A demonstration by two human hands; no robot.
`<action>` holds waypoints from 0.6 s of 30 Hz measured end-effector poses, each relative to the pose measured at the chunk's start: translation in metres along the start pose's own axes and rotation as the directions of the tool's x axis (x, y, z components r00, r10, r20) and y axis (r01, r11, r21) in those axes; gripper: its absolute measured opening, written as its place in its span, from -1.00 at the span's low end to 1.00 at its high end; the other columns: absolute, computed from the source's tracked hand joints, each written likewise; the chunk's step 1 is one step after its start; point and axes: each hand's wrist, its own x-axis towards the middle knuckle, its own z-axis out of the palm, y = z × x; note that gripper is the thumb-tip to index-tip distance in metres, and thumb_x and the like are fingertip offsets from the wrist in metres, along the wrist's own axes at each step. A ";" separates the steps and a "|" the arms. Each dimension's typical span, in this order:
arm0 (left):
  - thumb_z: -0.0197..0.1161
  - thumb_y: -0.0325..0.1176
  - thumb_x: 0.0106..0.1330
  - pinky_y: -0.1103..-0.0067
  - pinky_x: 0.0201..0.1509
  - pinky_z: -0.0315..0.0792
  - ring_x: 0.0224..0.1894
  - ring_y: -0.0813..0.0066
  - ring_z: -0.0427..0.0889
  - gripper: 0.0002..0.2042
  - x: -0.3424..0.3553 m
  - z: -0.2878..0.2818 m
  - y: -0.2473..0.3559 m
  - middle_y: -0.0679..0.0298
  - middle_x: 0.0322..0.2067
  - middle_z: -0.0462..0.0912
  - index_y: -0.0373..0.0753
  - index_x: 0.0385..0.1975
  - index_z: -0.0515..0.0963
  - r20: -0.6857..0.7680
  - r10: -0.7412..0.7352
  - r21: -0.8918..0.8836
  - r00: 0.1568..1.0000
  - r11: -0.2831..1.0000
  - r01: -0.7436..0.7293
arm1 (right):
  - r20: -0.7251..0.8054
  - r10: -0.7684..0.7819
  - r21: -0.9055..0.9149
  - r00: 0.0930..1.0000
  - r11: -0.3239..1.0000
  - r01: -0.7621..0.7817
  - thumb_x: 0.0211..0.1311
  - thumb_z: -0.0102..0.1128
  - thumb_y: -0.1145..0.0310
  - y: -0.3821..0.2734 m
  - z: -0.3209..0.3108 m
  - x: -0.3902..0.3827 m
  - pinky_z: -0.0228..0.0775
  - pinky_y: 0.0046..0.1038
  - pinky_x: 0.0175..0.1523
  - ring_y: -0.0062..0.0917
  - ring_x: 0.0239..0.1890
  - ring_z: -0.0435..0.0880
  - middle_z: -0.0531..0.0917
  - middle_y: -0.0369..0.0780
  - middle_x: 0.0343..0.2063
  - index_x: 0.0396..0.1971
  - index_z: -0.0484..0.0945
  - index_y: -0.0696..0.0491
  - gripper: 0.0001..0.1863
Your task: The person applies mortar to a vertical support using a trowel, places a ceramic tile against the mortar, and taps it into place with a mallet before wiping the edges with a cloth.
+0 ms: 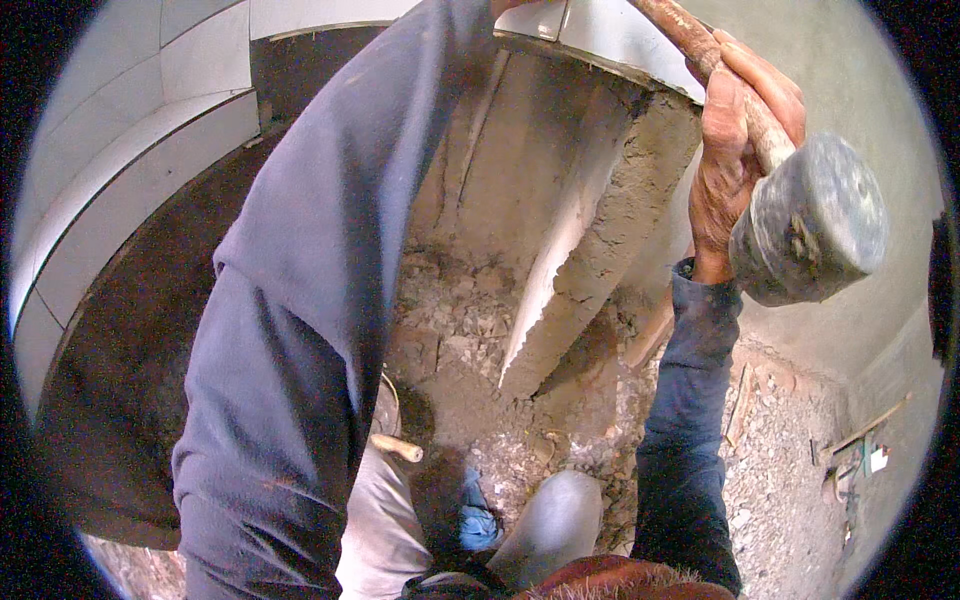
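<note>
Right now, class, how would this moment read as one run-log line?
Right hand: gripping grey mallet near its head | Left hand: mostly cut off at top edge, grip unclear | Nearby: white tiles, rubble

Mallet head (812, 225), dark grey smeared with chalky off-white; mallet handle (766, 140), brown blotched with whitish residue. Left sleeve (310, 260), slate blue-grey; right sleeve (685, 400), darker navy with faint paler mottling; trousers (385, 510), pale grey-beige. Wall tiles (205, 60), white with thin dark joint lines; plastered wall (885, 110), muted greenish grey; rubble (780, 460), speckled beige, grey and white; cloth (479, 525), mid-blue; small tool handle (397, 446), light tan.
</note>
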 end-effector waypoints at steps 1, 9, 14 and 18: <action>0.38 -0.01 0.23 0.30 0.02 0.60 -0.10 0.07 0.77 -0.66 0.000 0.003 0.000 0.12 -0.18 0.80 0.00 -0.08 0.78 0.003 0.003 -0.010 1.000 1.000 -0.003 | -0.001 0.009 -0.006 1.000 1.000 -0.009 0.42 0.15 0.06 0.002 0.000 -0.001 0.47 -0.16 0.24 -0.19 0.04 0.65 0.65 0.01 -0.02 0.01 0.54 0.21 -0.53; 0.40 -0.01 0.21 0.29 0.02 0.60 -0.12 0.05 0.77 -0.65 0.000 -0.005 -0.007 0.10 -0.18 0.79 -0.02 -0.09 0.78 -0.001 -0.005 -0.012 1.000 1.000 0.005 | -0.011 0.007 0.021 1.000 1.000 -0.007 0.43 0.14 0.05 0.002 0.001 0.004 0.49 -0.15 0.21 -0.18 0.04 0.64 0.64 0.03 -0.01 0.02 0.53 0.20 -0.52; 0.40 -0.01 0.21 0.30 0.00 0.60 -0.13 0.05 0.77 -0.65 0.005 0.003 -0.010 0.10 -0.20 0.80 -0.02 -0.10 0.78 -0.007 0.039 -0.021 0.999 0.999 -0.039 | 0.005 0.010 0.003 1.000 1.000 -0.010 0.43 0.13 0.04 0.004 -0.004 0.012 0.51 -0.14 0.20 -0.17 0.05 0.63 0.63 0.04 -0.01 0.02 0.52 0.19 -0.52; 0.38 0.00 0.22 0.31 -0.02 0.60 -0.15 0.07 0.78 -0.66 0.005 0.003 -0.013 0.10 -0.21 0.80 -0.03 -0.11 0.78 0.000 0.043 -0.024 0.999 0.999 -0.043 | 0.031 0.024 0.005 0.999 1.000 -0.024 0.44 0.12 0.03 0.007 -0.003 0.011 0.52 -0.13 0.18 -0.16 0.05 0.63 0.62 0.05 -0.01 0.02 0.52 0.18 -0.52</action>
